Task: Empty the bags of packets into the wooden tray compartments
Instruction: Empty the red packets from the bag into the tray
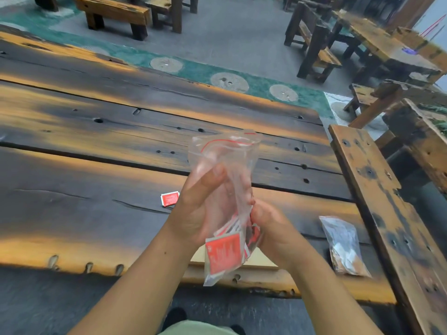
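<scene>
I hold a clear zip bag (225, 160) with a red seal line upright above the table, its mouth pointing away from me. Red packets (223, 252) are bunched at its lower end. My left hand (200, 206) wraps around the middle of the bag, thumb pointing up. My right hand (271, 228) grips the bag's lower right side by the packets. Under my hands a pale piece of the wooden tray (260, 261) shows; its compartments are hidden. One red packet (170, 199) lies loose on the table to the left. A second clear bag (344, 245) of pale packets lies at the right.
The dark, orange-streaked plank table (121, 165) stretches ahead and to the left. A wooden bench (387, 213) runs along its right side. More benches and tables (362, 44) stand across the grey floor beyond.
</scene>
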